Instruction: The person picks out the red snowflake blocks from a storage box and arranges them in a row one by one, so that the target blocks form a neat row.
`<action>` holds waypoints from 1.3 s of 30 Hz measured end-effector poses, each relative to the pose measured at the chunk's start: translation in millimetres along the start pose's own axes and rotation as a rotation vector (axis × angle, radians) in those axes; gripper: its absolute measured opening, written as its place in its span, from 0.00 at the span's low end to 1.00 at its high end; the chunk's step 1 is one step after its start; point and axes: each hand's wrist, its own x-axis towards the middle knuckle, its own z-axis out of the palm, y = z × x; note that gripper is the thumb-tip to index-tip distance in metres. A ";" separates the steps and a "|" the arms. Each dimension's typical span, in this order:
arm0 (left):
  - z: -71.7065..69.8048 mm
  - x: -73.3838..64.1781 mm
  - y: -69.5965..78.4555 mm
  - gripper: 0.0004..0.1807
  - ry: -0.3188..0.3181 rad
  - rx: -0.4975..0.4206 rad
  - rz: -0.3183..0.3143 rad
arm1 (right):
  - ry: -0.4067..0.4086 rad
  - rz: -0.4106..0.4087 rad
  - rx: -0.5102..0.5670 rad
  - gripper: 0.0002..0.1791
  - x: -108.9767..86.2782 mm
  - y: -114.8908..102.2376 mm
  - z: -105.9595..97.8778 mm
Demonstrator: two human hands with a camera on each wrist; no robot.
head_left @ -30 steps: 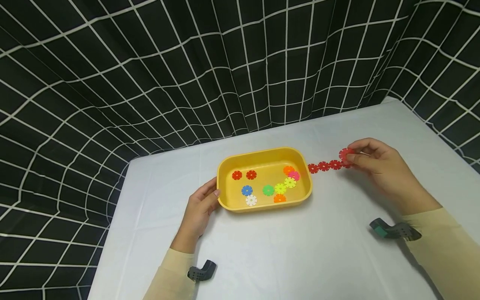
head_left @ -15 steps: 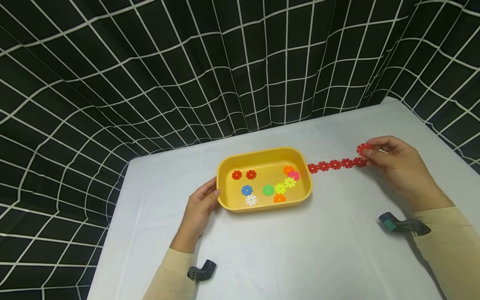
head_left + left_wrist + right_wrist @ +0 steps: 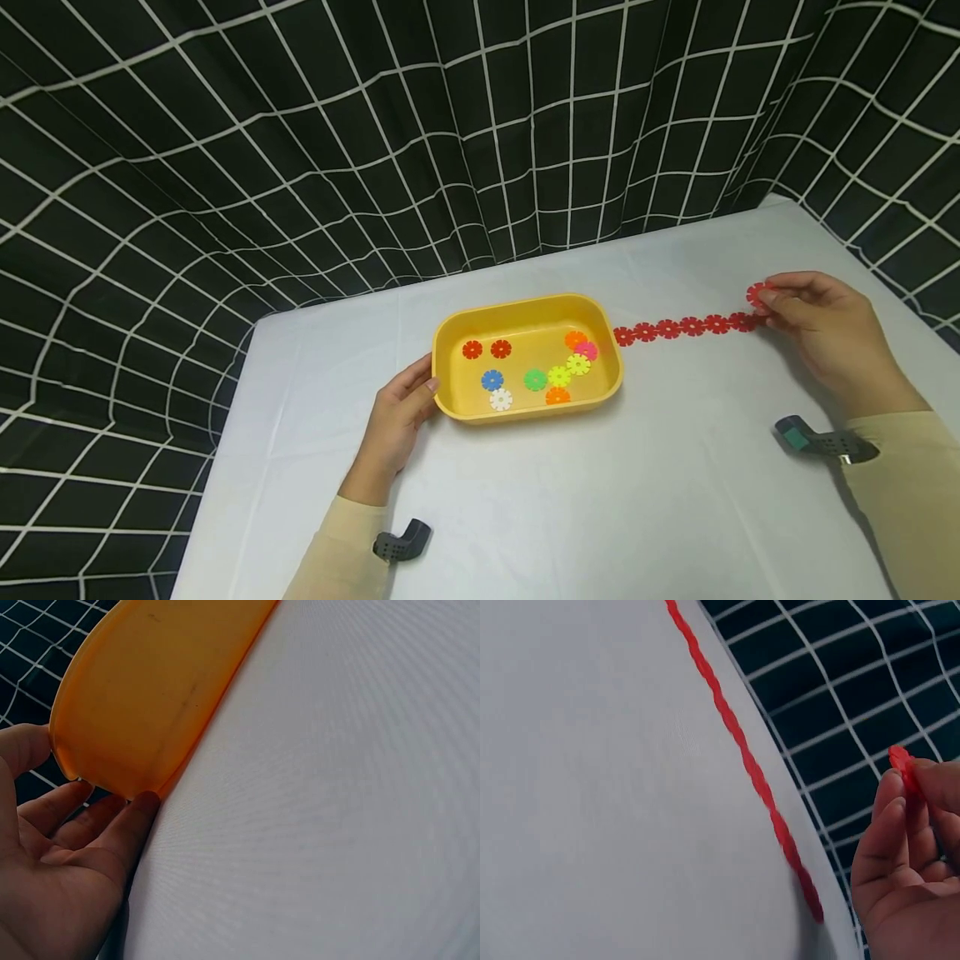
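My left hand (image 3: 401,407) holds the left end of a yellow plastic tray (image 3: 525,416), thumb at the rim. In the left wrist view its fingertips meet the tray's outer wall (image 3: 135,697). To the right of the tray, a row of red notched discs (image 3: 692,326) lies flat on the white cloth. Over the row's right end, my right hand (image 3: 832,337) pinches another red notched disc (image 3: 757,295) between thumb and fingers. The right wrist view shows this held disc (image 3: 901,765) edge-on, raised beside the row (image 3: 737,735).
Inside the tray lie two red discs (image 3: 501,349), a blue disc (image 3: 492,380), a white disc (image 3: 501,400), a green disc (image 3: 535,380) and several orange, pink and yellow ones. A black curtain (image 3: 510,142) with a white grid hangs behind the white-covered table (image 3: 600,517).
My right hand has moved rightward along the row with the red disc pinched, uncovering more of the row's right end. My left hand and the tray have stayed in place.
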 end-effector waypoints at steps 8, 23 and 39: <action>0.5 0.2 0.4 0.27 0.000 -0.001 0.000 | 0.121 0.014 -0.212 0.23 7.6 7.8 -16.4; 0.3 -0.4 1.1 0.29 -0.002 0.005 0.002 | 0.244 0.058 -0.679 0.24 13.4 23.0 -39.3; 1.2 -0.3 1.3 0.28 -0.003 -0.017 -0.001 | 0.197 0.044 -0.828 0.28 14.4 19.9 -36.4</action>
